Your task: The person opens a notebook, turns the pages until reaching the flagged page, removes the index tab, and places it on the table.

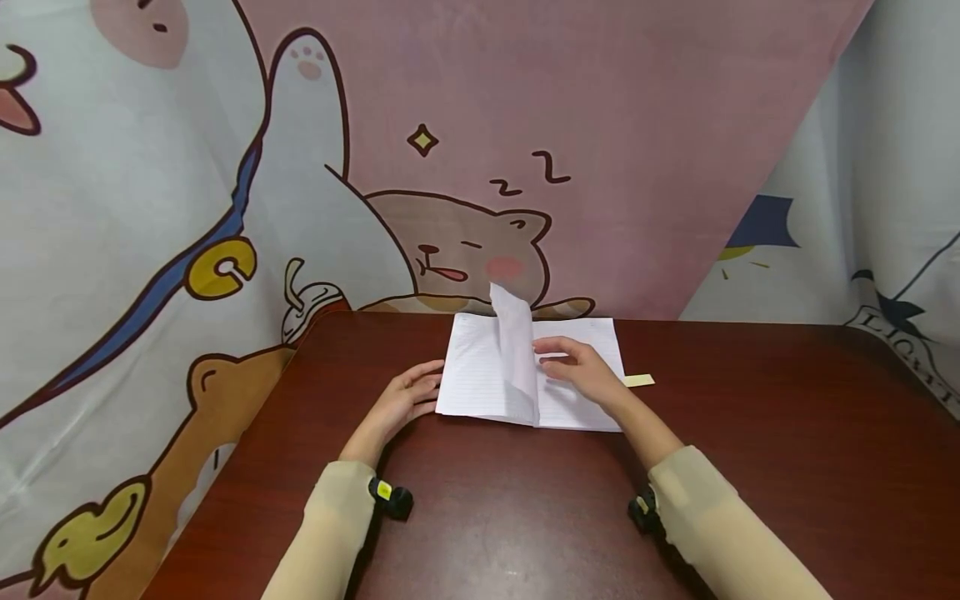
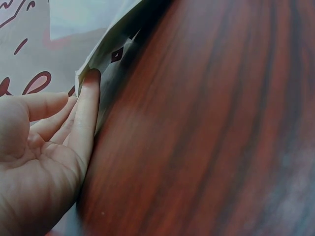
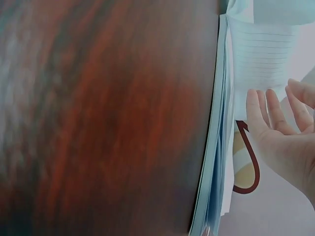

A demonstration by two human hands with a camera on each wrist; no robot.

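An open lined notebook [image 1: 472,379] lies toward the far edge of the table, and one page [image 1: 516,337] stands up, curled, near its middle. My left hand [image 1: 397,407] is at the notebook's left edge with fingers extended. In the left wrist view a fingertip of that hand [image 2: 54,157] touches the underside of the notebook's edge [image 2: 106,51]. Over the right-hand page, my right hand [image 1: 581,372] has loosely bent fingers close to the raised page. In the right wrist view, nothing is visibly pinched by this hand [image 3: 283,140]; whether its fingertips touch the page cannot be told.
A pale yellow strip [image 1: 640,381] sticks out past the notebook's right side. Beneath everything is a dark reddish-brown table [image 1: 510,517]. Behind it hangs a cloth [image 1: 630,150] printed with cartoon animals. Both wrists carry small black cameras.
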